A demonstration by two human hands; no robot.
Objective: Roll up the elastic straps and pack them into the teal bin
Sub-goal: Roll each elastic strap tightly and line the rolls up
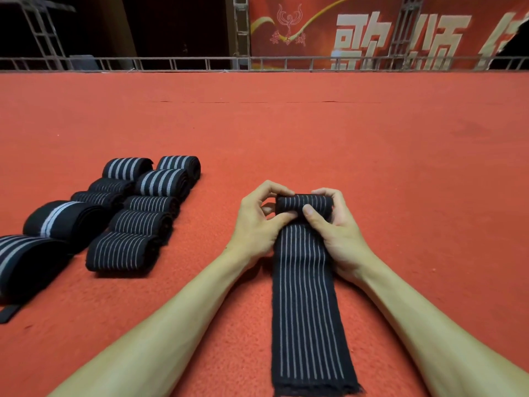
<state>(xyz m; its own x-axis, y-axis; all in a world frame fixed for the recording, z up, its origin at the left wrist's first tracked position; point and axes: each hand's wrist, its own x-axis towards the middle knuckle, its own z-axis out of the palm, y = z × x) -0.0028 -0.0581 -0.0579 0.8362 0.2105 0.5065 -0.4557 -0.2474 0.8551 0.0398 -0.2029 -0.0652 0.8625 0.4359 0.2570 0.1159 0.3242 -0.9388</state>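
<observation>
Strap in work: a long black elastic strap with thin pale lengthwise stripes (307, 310) is lying flat on the red carpet (286, 133). It is running away from the person between the two forearms, and its frayed near end is resting at the bottom of the view.
Rolled end: the strap's far end is sitting curled into a small tight roll (303, 202), lying crosswise between the two hands.
Left hand: the left hand (257, 222) is gripping the roll's left side, its fingers curling over the top and its thumb (282, 217) pressing on the near face.
Right hand: the right hand (335, 229) is clasping the roll's right side, its fingers wrapping over the top. Its thumb (310, 213) is pressing just beside the left thumb.
Hidden parts: both hands are covering the ends of the roll.
Finished rolls: a cluster of rolled black straps with pale stripes (143, 222) is sitting on the carpet to the left, well apart from the hands. The rolls are lying in two rough rows and touching one another.
Broad-striped rolls: two larger black rolls with broad pale bands (61, 217) are lying at the near left, the nearer one being cut by the view's edge.
Loose tab: a short flat black strip (8, 313) is poking out beneath that nearest roll.
Background: a grey metal truss railing (171, 64) is running along the carpet's far edge. A red banner with large pale characters (400, 32) is hanging behind it on the right.
</observation>
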